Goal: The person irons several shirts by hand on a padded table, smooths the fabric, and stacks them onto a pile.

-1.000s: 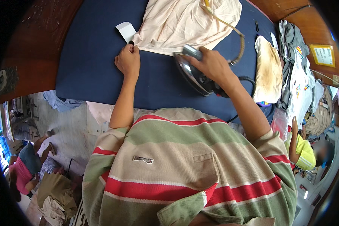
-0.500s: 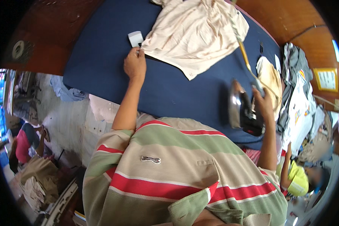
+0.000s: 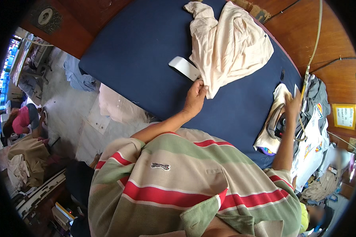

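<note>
A cream shirt (image 3: pixel 233 51) lies bunched on a dark blue padded table (image 3: pixel 138 47). My left hand (image 3: pixel 195 96) is closed on the shirt's near corner, thumb and fingers pinching the fabric. A white flat strip (image 3: pixel 184 68), perhaps card or plastic, reaches to the same fingers; whether they grip it too is unclear. On the right, my right hand (image 3: pixel 292 108) is closed around the handle of an iron (image 3: pixel 277 123), partly hidden by the hand and forearm. Under the iron is a cream cloth (image 3: pixel 266 139) at the table's right edge.
A pale hose (image 3: pixel 317 39) runs down to the iron area. Grey and white garments (image 3: pixel 312 134) hang beyond the table's right edge. A small dark object (image 3: pixel 282 74) lies near the far right edge. To the left, a person in pink (image 3: pixel 21 119) bends low beside piled cloth (image 3: pixel 31 158).
The iron has gone from over the table to the cream cloth at the right. My left hand, still pinching the shirt, has moved right, and the shirt is more bunched.
</note>
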### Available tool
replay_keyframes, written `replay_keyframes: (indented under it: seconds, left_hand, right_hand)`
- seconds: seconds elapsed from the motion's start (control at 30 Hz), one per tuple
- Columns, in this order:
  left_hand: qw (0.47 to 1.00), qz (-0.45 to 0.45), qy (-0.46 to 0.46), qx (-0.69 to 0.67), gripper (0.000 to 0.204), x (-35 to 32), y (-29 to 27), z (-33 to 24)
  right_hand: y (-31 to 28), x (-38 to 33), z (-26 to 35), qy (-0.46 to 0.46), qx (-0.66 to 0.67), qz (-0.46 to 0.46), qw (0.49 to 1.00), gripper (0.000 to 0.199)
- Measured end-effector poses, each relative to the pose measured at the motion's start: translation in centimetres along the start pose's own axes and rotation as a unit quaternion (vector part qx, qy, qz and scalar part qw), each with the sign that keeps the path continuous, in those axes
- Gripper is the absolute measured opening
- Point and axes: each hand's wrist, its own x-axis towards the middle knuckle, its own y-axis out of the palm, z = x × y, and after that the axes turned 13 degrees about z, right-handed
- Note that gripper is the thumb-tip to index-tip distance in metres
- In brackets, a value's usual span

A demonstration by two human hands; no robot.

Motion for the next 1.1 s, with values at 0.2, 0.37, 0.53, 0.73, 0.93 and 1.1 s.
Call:
replay_keyframes:
  seconds: [0.2, 0.37, 0.53, 0.73, 0.93, 1.1]
  left_hand:
    - [0.994, 0.066, -0.061, 0.062, 0.016, -1.1, 0.9, 1.4]
    - [0.996, 0.065, -0.028, 0.050, 0.023, -1.6, 1.5, 1.7]
    - [0.996, 0.074, -0.038, -0.013, 0.019, -1.5, 2.4, 1.9]
    - [0.996, 0.079, -0.045, 0.014, 0.012, -0.1, 0.9, 0.5]
    - [0.983, 0.161, 0.084, 0.033, 0.008, 6.6, -9.2, -13.0]
    - [0.936, 0.220, 0.184, 0.202, 0.009, 8.2, -11.9, -25.8]
  right_hand:
    - [3.9, 2.1, 31.3, -0.321, 0.136, 0.279, 0.895, 0.039]
    - [8.9, 1.4, 36.1, -0.444, 0.095, 0.508, 0.732, 0.044]
    - [8.3, 4.9, 34.8, -0.461, 0.135, 0.381, 0.790, 0.023]
    - [9.8, 8.0, 31.9, -0.524, -0.039, 0.396, 0.753, 0.012]
    - [-4.9, 16.0, 28.7, -0.424, -0.117, 0.371, 0.818, 0.014]
    - [-14.5, 11.2, 29.6, -0.417, -0.055, 0.408, 0.811, 0.021]
